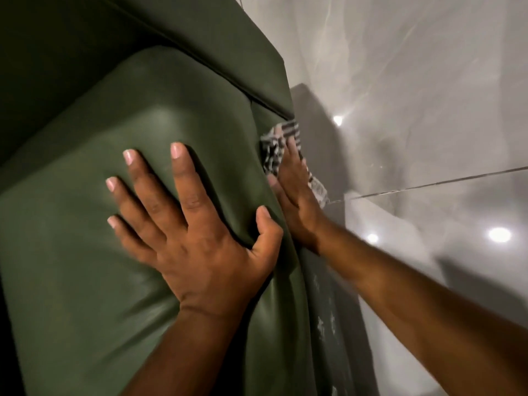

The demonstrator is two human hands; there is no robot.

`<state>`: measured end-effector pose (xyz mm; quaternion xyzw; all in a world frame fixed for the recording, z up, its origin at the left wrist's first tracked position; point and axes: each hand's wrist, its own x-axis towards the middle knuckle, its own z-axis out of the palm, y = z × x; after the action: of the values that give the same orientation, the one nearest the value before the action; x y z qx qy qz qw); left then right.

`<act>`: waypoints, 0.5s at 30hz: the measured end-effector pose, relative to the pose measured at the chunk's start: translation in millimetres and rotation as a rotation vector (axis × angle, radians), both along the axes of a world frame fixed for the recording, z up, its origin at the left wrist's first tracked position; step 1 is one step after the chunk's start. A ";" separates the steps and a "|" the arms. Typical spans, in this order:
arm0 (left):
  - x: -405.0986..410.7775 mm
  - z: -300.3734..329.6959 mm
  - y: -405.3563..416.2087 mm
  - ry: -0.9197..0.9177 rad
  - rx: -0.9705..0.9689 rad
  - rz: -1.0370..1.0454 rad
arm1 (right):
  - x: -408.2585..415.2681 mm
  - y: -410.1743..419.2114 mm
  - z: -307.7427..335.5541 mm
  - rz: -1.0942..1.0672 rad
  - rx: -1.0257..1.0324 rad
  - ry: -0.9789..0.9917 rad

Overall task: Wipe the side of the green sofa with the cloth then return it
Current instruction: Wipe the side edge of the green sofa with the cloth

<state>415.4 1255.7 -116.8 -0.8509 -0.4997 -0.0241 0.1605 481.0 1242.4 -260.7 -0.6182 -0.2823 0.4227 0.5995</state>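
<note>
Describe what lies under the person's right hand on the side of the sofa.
A striped cloth lies under the right hand, pressed flat against the side of the green sofa. Its edges show beyond the fingers. The part beneath the palm, and the sofa surface behind it, are covered.

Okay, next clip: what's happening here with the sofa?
A person is wiping the side of a green sofa. The left hand lies flat with fingers spread on top of the cushioned arm, bracing. The right hand presses a striped cloth flat against the sofa's outer side, above a glossy grey tiled floor. Pale smudges show lower on that side, so the wiping looks unfinished.
</note>
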 end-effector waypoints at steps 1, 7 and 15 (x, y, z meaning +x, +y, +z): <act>0.4 -0.2 -0.2 -0.009 0.007 -0.006 | 10.3 12.6 -4.5 -0.009 -0.003 -0.020; -0.7 -1.5 0.6 -0.007 0.011 -0.006 | 38.0 43.2 -37.2 -0.124 -0.147 0.372; -4.4 -2.5 -0.1 0.035 -0.001 0.014 | -50.5 -75.5 2.8 -0.206 -0.308 0.686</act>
<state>410.9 1255.5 -119.2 -0.8478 -0.5026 -0.0078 0.1691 430.5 1166.9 -257.9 -0.5488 0.0646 0.5799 0.5987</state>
